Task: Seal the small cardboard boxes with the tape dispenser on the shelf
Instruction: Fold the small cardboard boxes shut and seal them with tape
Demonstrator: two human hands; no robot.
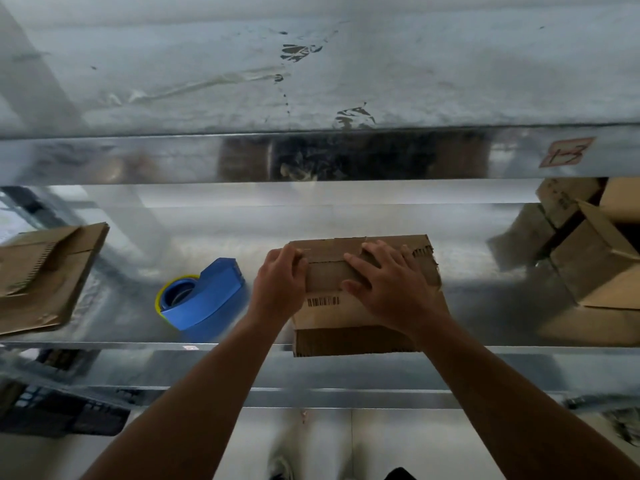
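I'm pressing the box (360,317) with my right hand (388,282) spread, left hand (278,282) grip pinching its edge; releasing risks it reopening.

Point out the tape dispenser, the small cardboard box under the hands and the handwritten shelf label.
tape dispenser (216,289): head view, on its blue body.
small cardboard box (325,277): head view, bare middle of its top flap.
shelf label (568,152): head view, middle of the tag.

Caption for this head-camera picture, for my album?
On a shiny metal shelf beside a blue tape dispenser, the left hand grips a small brown cardboard box, the right hand presses its flaps.
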